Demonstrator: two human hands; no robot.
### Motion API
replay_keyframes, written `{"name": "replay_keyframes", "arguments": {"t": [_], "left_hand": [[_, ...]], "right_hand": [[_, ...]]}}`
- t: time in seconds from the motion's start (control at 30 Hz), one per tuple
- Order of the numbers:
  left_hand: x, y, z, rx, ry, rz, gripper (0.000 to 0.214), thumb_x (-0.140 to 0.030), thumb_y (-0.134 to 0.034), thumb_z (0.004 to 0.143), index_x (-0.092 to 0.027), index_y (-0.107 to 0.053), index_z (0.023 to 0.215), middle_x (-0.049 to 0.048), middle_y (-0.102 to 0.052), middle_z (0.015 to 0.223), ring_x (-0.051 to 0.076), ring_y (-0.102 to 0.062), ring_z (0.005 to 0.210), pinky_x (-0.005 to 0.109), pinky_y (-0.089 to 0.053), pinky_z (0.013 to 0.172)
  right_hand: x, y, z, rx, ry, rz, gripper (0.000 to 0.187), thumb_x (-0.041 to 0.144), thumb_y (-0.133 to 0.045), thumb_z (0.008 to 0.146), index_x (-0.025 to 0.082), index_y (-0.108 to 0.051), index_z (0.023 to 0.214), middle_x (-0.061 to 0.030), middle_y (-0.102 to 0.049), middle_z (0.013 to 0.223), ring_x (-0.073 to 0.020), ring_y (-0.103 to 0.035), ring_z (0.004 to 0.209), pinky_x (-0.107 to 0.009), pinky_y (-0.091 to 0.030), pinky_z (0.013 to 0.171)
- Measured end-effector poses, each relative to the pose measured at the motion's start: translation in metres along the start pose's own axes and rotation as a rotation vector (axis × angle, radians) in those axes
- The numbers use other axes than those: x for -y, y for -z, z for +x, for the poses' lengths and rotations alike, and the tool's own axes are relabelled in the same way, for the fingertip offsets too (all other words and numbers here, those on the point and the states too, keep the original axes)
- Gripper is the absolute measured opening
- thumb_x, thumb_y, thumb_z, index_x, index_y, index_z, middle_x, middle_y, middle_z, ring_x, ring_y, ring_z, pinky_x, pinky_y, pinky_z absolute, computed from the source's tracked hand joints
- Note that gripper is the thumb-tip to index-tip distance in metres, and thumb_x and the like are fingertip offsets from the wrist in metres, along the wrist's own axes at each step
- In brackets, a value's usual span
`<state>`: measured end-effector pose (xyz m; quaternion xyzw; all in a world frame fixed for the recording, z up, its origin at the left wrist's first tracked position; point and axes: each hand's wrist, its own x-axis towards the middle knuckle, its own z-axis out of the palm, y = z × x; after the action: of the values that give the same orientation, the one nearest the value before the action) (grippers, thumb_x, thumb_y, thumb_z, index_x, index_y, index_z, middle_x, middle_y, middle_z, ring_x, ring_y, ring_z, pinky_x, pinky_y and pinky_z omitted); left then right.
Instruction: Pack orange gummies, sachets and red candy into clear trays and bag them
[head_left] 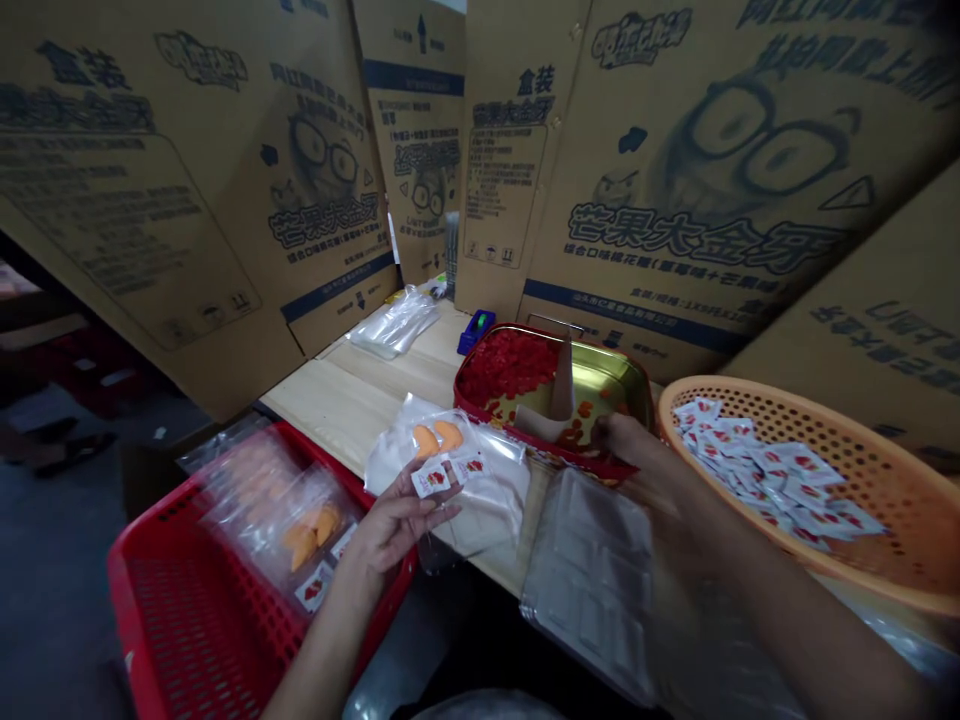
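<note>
My left hand [397, 525] is closed on a clear plastic tray [431, 560], whose outline is hard to see. Two orange pieces [439, 438] and two small white sachets [431, 478] with red print lie in it, just above my fingers. Flat clear bags [495, 500] are spread beneath and beside it. At the front right of a red-rimmed tin [622, 375], gold inside, my right hand [626, 442] reaches in with curled fingers, their tips partly hidden. A cardboard strip [562, 385] divides the tin: many red pieces [514, 362] on the left, a few orange-red ones on the right.
An orange basket [892, 460] of sachets stands right. Stacked clear compartment trays [592, 580] lie at the table's front edge. Filled bags [300, 530] rest on a red basket [187, 610] at left. A blue tape dispenser [476, 330] and cardboard boxes [645, 180] stand behind.
</note>
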<state>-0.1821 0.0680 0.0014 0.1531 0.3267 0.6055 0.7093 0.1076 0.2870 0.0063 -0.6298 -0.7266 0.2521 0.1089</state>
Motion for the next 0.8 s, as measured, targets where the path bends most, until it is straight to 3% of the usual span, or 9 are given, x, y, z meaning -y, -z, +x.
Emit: {"name": "replay_keyframes", "arguments": {"t": [0.13, 0.23, 0.37, 0.5, 0.67, 0.8], "left_hand": [[-0.001, 0.0, 0.005, 0.004, -0.008, -0.006, 0.076, 0.005, -0.059, 0.063, -0.025, -0.037, 0.13, 0.0063, -0.063, 0.111, 0.028, -0.055, 0.111, 0.048, -0.033, 0.102], [-0.001, -0.001, 0.01, 0.011, -0.006, -0.012, 0.076, 0.005, -0.059, 0.063, -0.026, -0.037, 0.129, 0.0065, -0.061, 0.114, 0.028, -0.054, 0.113, 0.048, -0.032, 0.102], [0.002, -0.004, 0.013, 0.031, -0.009, -0.023, 0.074, 0.005, -0.059, 0.064, -0.027, -0.039, 0.128, 0.0047, -0.061, 0.113, 0.027, -0.055, 0.111, 0.048, -0.032, 0.103], [0.003, -0.006, 0.013, 0.032, -0.011, -0.025, 0.068, 0.006, -0.059, 0.064, -0.024, -0.044, 0.123, 0.0049, -0.061, 0.111, 0.026, -0.056, 0.11, 0.047, -0.033, 0.102], [0.001, -0.003, 0.011, 0.029, -0.017, -0.03, 0.065, 0.006, -0.059, 0.063, -0.023, -0.047, 0.119, 0.0046, -0.06, 0.112, 0.027, -0.054, 0.112, 0.049, -0.032, 0.103], [0.0, -0.001, 0.01, 0.015, -0.019, -0.038, 0.062, 0.007, -0.06, 0.062, -0.022, -0.049, 0.115, 0.0043, -0.062, 0.108, 0.028, -0.055, 0.111, 0.049, -0.033, 0.102]], "right_hand": [[0.017, 0.031, -0.015, -0.055, -0.016, 0.069, 0.01, 0.014, -0.056, 0.072, 0.016, -0.054, 0.062, 0.0023, -0.053, 0.052, -0.009, -0.048, 0.044, -0.021, -0.038, 0.045], [0.045, 0.04, -0.048, 0.0, 0.104, 0.253, 0.008, 0.026, -0.059, 0.07, 0.018, -0.057, 0.07, 0.0025, -0.056, 0.057, -0.0098, -0.049, 0.047, -0.021, -0.038, 0.045], [0.087, 0.022, -0.093, 0.301, 0.422, 0.379, 0.011, 0.031, -0.059, 0.068, 0.02, -0.059, 0.069, 0.0007, -0.059, 0.062, -0.0127, -0.051, 0.055, -0.024, -0.041, 0.05], [0.108, -0.008, -0.107, 0.392, 0.649, 0.29, 0.005, 0.021, -0.056, 0.069, 0.023, -0.059, 0.066, -0.0018, -0.061, 0.069, -0.0177, -0.055, 0.066, -0.031, -0.045, 0.06], [0.114, -0.017, -0.104, 0.398, 0.723, 0.224, 0.019, 0.012, -0.049, 0.07, 0.027, -0.061, 0.07, -0.0027, -0.062, 0.076, -0.0206, -0.058, 0.072, -0.035, -0.046, 0.067], [0.121, -0.016, -0.105, 0.393, 0.669, 0.224, 0.018, 0.011, -0.049, 0.071, 0.025, -0.061, 0.072, -0.0025, -0.063, 0.077, -0.0204, -0.058, 0.073, -0.034, -0.047, 0.066]]}}
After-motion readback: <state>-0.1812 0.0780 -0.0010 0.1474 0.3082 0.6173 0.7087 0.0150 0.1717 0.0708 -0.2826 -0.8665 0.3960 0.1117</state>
